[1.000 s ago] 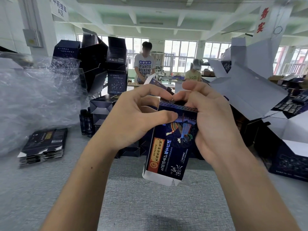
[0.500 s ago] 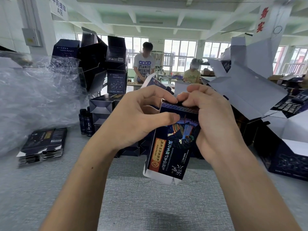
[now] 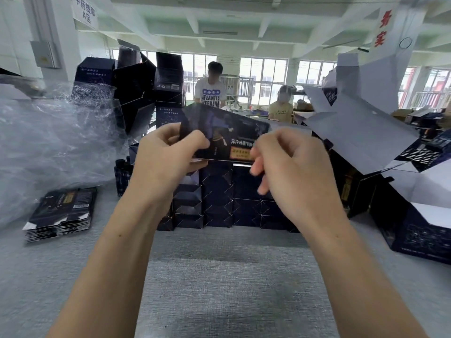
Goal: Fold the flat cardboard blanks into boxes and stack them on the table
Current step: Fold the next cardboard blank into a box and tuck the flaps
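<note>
The box (image 3: 219, 135) is held in the air, lying sideways, over the far middle of the grey table (image 3: 219, 276). The left hand (image 3: 168, 154) grips its left end with curled fingers and thumb. The right hand (image 3: 292, 162) pinches its right lower corner, while its lower fingers hang loose and blurred. Just behind and under the box, a stack of folded boxes (image 3: 219, 203) stands on the table; both hands hide part of it. On the near left lies a pile of flat blanks (image 3: 61, 213), beside crumpled plastic wrap (image 3: 48, 142). Small dark bottles (image 3: 120, 172) stand between the wrap and the stack. Tall dark cartons (image 3: 136, 93) rise on the far left, open grey-white cartons (image 3: 353, 132) lean on the right, and a dark carton (image 3: 427, 235) sits at the near right. Far behind, a person in a white T-shirt (image 3: 211, 93) wears the words "ATLANTIS WEEKEND", and a person in a yellow shirt (image 3: 280, 111) stands near. A sign (image 3: 84, 11) on the top left ends with "A区". Red characters mark the pillar (image 3: 382, 28). The print on the box is blurred and upside down; I cannot read it.
</note>
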